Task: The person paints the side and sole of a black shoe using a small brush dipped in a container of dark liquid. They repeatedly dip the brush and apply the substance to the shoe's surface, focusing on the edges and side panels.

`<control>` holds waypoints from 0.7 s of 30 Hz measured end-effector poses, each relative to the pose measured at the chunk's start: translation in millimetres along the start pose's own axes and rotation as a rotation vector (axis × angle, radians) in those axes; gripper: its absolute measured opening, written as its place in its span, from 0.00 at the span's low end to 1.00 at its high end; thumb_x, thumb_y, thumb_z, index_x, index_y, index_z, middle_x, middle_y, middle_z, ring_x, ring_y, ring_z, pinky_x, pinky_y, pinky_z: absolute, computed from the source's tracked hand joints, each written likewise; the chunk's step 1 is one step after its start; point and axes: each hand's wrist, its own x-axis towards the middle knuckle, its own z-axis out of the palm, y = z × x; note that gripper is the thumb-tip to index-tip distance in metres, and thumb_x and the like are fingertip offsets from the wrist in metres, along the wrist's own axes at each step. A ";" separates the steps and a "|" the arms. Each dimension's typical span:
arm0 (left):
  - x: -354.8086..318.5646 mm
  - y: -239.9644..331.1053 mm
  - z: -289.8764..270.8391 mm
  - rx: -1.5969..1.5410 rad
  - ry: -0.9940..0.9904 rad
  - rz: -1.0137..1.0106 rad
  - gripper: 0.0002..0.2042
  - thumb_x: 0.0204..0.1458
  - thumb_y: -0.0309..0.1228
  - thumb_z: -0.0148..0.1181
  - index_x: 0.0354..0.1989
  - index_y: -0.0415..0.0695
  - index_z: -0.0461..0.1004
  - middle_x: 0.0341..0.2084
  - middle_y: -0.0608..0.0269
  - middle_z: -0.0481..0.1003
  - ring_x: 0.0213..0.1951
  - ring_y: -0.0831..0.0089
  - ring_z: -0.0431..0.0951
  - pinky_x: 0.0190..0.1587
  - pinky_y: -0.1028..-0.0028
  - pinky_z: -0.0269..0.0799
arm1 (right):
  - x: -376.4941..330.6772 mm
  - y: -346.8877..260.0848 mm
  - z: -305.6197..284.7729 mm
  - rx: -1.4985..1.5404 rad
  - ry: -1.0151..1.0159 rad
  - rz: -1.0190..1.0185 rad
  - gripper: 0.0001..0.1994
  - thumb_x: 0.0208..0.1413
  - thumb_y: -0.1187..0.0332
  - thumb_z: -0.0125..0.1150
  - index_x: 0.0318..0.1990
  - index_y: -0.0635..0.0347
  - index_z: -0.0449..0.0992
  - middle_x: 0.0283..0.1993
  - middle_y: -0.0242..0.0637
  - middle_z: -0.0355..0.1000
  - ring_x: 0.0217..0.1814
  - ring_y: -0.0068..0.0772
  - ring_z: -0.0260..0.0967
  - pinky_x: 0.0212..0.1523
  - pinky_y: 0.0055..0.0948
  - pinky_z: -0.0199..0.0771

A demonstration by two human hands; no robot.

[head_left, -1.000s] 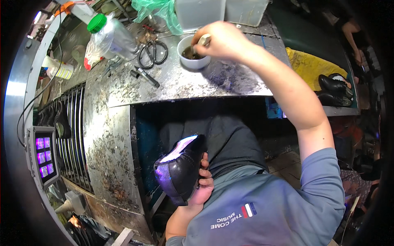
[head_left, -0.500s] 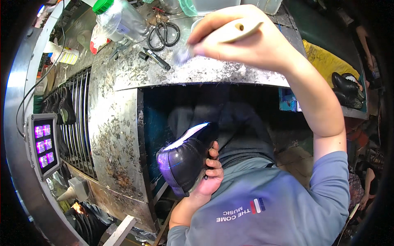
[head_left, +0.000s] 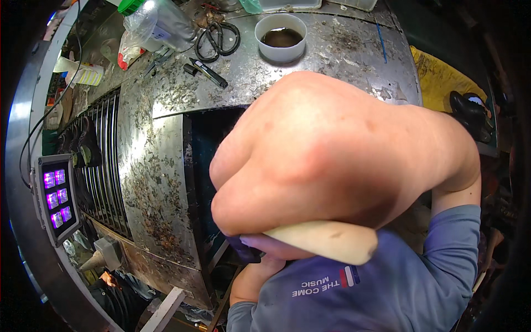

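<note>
Large and close, my right hand (head_left: 310,155) is closed round a brush (head_left: 337,242), whose thick pale wooden handle points to the lower right. Its bristles are out of sight behind the hand. Below and behind it, my left hand (head_left: 271,265) shows only around the wrist and heel of the palm. A small dark part of a black leather shoe (head_left: 243,252) peeks out next to it; the left fingers and most of the shoe are hidden. On the bench above sits a white plastic bowl (head_left: 282,47) with dark brown liquid inside.
The worn metal bench (head_left: 343,72) carries black-handled scissors (head_left: 217,41), a black marker (head_left: 210,73) and a clear jar with a green lid (head_left: 160,25). At left stand a lamp with purple lights (head_left: 56,198) and a barred rack (head_left: 102,160). Another black shoe (head_left: 470,113) lies at right.
My right hand has swung down from the bench with the brush and now covers the shoe and left fingers. The bowl, partly hidden before, has come into full view.
</note>
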 end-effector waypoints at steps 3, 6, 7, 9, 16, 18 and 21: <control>3.9 -2.1 -1.8 -0.030 -0.045 -0.060 0.16 0.62 0.36 0.58 0.54 0.42 0.75 0.40 0.58 0.82 0.38 0.67 0.85 0.31 0.73 0.83 | -1.2 5.1 1.8 0.021 -0.013 -0.022 0.06 0.46 0.69 0.68 0.25 0.60 0.76 0.22 0.41 0.70 0.26 0.49 0.72 0.26 0.41 0.71; 10.9 -2.5 -5.0 -0.069 -0.093 -0.131 0.15 0.62 0.36 0.57 0.53 0.41 0.75 0.39 0.58 0.82 0.37 0.67 0.85 0.31 0.73 0.83 | -6.1 7.4 3.4 0.037 -0.012 -0.026 0.06 0.46 0.70 0.68 0.26 0.60 0.76 0.23 0.40 0.70 0.26 0.49 0.72 0.25 0.41 0.70; 12.5 -4.3 -2.5 -0.079 -0.124 -0.157 0.15 0.62 0.36 0.57 0.53 0.41 0.75 0.39 0.58 0.82 0.37 0.67 0.85 0.31 0.73 0.83 | -5.8 7.1 2.6 0.048 -0.012 -0.031 0.06 0.46 0.70 0.68 0.26 0.60 0.76 0.23 0.40 0.70 0.26 0.48 0.72 0.25 0.41 0.70; 14.3 -5.6 -1.0 -0.101 -0.193 -0.199 0.15 0.63 0.36 0.57 0.52 0.41 0.75 0.38 0.58 0.82 0.37 0.67 0.85 0.31 0.73 0.83 | -3.9 7.4 2.9 0.074 -0.022 -0.043 0.06 0.47 0.70 0.67 0.27 0.60 0.75 0.23 0.40 0.69 0.26 0.48 0.71 0.25 0.41 0.69; 27.8 -7.2 -5.1 -0.159 -0.425 -0.363 0.13 0.63 0.35 0.56 0.50 0.40 0.76 0.37 0.58 0.82 0.36 0.67 0.85 0.30 0.73 0.83 | -6.2 14.6 7.8 0.131 -0.024 -0.075 0.06 0.48 0.71 0.67 0.28 0.60 0.75 0.23 0.39 0.68 0.26 0.48 0.70 0.23 0.41 0.66; 30.4 -5.9 -7.1 -0.169 -0.474 -0.402 0.13 0.64 0.34 0.55 0.50 0.40 0.76 0.37 0.58 0.82 0.35 0.67 0.85 0.30 0.73 0.84 | -9.3 16.0 9.8 0.146 -0.009 -0.078 0.06 0.48 0.71 0.67 0.29 0.60 0.74 0.23 0.38 0.67 0.26 0.47 0.69 0.23 0.42 0.66; 32.9 -4.5 -9.0 -0.169 -0.540 -0.445 0.12 0.64 0.34 0.55 0.49 0.39 0.76 0.36 0.58 0.82 0.35 0.67 0.85 0.30 0.73 0.84 | -13.4 19.3 18.0 0.182 0.033 -0.080 0.06 0.49 0.71 0.67 0.29 0.60 0.75 0.24 0.38 0.68 0.27 0.47 0.70 0.23 0.41 0.66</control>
